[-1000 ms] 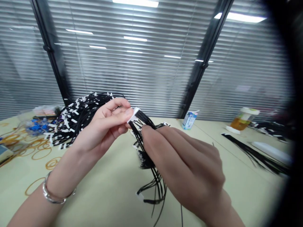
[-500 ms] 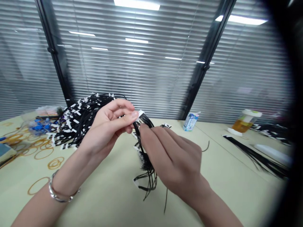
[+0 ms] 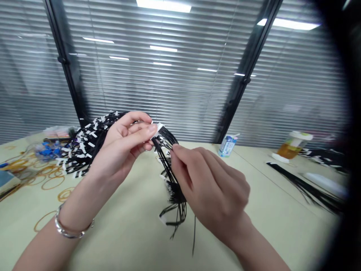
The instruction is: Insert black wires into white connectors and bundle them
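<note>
A white multi-pin connector (image 3: 158,129) with a fan of black wires is pinched between the thumb and fingers of my left hand (image 3: 126,137). My right hand (image 3: 210,184) is closed, its thumb and forefinger on a black wire (image 3: 170,138) a short way from the connector. Part of that wire is hidden by the fingers, and a thin end hangs below the hand. Behind and below both hands lies a bunch of black wires (image 3: 176,192) with white connectors on the table.
At the left stands a large heap of black cables with white ends (image 3: 84,145), near tan rubber bands (image 3: 52,182) and a bag of blue parts (image 3: 49,149). A drink carton (image 3: 227,145), an amber-filled container (image 3: 291,146) and a black cable bundle (image 3: 304,184) are at the right.
My left hand has shifted a little left and up with the connector. My right hand has moved slightly right, so more wire shows between the two hands.
</note>
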Demonstrator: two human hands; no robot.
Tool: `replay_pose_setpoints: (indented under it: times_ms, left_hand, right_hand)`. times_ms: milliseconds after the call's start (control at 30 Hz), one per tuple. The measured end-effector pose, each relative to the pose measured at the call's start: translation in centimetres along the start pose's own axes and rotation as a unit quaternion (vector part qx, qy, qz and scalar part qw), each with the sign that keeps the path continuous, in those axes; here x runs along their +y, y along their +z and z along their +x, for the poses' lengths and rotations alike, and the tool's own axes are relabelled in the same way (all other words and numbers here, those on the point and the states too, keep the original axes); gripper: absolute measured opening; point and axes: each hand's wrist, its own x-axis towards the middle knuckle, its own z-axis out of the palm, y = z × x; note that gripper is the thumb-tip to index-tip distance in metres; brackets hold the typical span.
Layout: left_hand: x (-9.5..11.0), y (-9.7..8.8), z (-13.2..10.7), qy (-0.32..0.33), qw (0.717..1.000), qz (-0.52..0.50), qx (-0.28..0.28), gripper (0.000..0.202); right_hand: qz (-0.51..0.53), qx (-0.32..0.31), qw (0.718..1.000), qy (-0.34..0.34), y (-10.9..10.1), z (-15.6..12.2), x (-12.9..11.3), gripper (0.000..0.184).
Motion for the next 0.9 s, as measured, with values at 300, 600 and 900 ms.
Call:
replay_pose_setpoints:
  times_ms: [300,600,900]
  left_hand:
    - [-0.15,0.68,-0.51,-0.022,0.999,-0.013,-0.021,0.017]
    - [-0.17,0.61,-0.47,-0.030,0.999,-0.012,-0.019,0.018]
    - [-0.25,0.58,-0.40,-0.034,0.999,-0.013,-0.014,0.019]
  right_hand:
    - [0.001,-0.001,1.000,-0.019,0.01,0.10,0.16,0.007]
    - [0.015,-0.010,1.000,-0.016,-0.10,0.16,0.20,0.010]
    - [0.006,0.001,1.000,-0.016,0.24,0.02,0.18,0.012]
